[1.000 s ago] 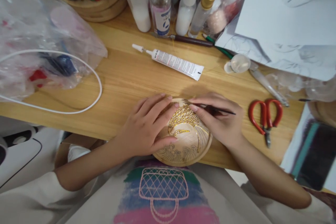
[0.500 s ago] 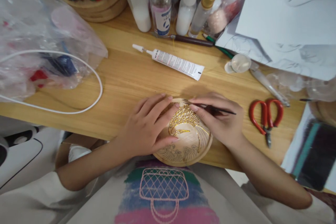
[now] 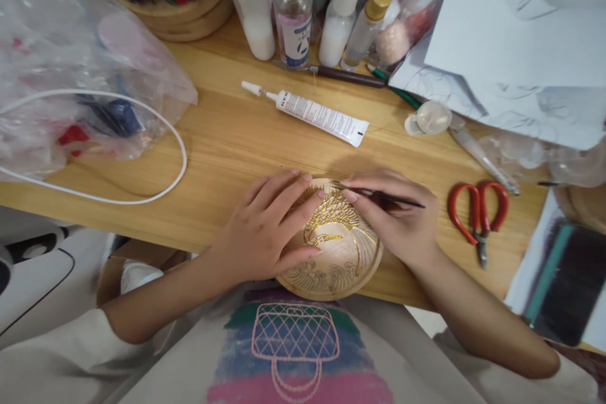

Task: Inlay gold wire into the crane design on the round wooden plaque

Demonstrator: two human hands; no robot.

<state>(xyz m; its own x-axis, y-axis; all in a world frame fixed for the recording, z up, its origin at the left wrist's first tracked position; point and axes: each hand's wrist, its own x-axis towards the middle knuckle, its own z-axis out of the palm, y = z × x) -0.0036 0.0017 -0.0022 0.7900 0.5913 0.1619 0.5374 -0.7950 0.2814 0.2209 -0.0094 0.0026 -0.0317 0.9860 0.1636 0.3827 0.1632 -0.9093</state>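
Observation:
A round wooden plate (image 3: 331,259) lies at the table's front edge, bearing gold wire in the shape of a bird and drawn wave lines below it. My left hand (image 3: 269,227) rests with fingers spread over the plate's left side, holding nothing. In my right hand (image 3: 398,211) is a thin dark tool (image 3: 402,199), pinched between thumb and fingers. Its tip meets the upper part of the plate, near my left fingertips. Whether the tip grips anything is too small to tell.
Behind the plate lies a white tube (image 3: 322,117). Red-handled pliers (image 3: 479,214) are on the right, near a dark phone (image 3: 570,284). Bottles (image 3: 294,25) and papers (image 3: 516,31) stand or lie at the back. A plastic bag (image 3: 95,69) and white cable (image 3: 182,151) occupy the left.
The camera view has shifted slightly. Both hands, the dark tool and the plate keep nearly the same positions.

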